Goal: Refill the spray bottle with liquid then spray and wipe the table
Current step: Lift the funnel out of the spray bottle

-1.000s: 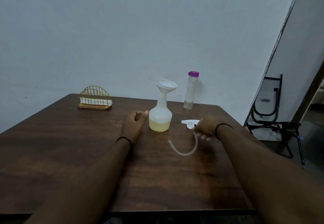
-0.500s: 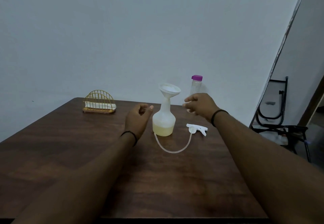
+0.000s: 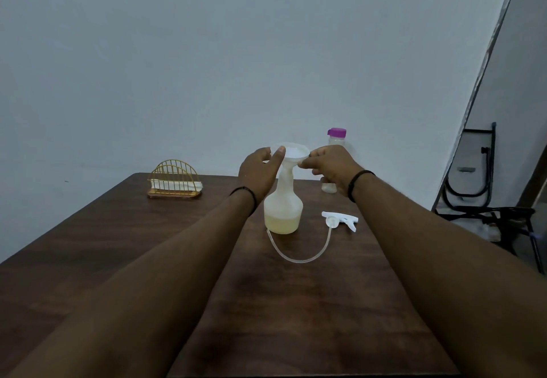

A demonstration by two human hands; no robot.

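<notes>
Brown wooden table (image 3: 296, 303) against blank wall, napkin holder (image 3: 174, 183) at far left. Spray bottle (image 3: 282, 209) upright at centre, part-filled with yellowish liquid, funnel (image 3: 291, 154) seated in neck. Both hands raised from table within last second: left hand (image 3: 260, 172) and right hand (image 3: 331, 164) now pinching funnel rim on opposite sides. Pouring apparently complete; funnel removal judged next. Spray head (image 3: 340, 219) with tube released, lying beside bottle for refitting.

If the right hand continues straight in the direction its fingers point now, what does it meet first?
The right hand points leftward at the funnel in the spray bottle; its fingertips already pinch the funnel's rim. Beyond it would probably come the left hand, holding the opposite rim.
</notes>
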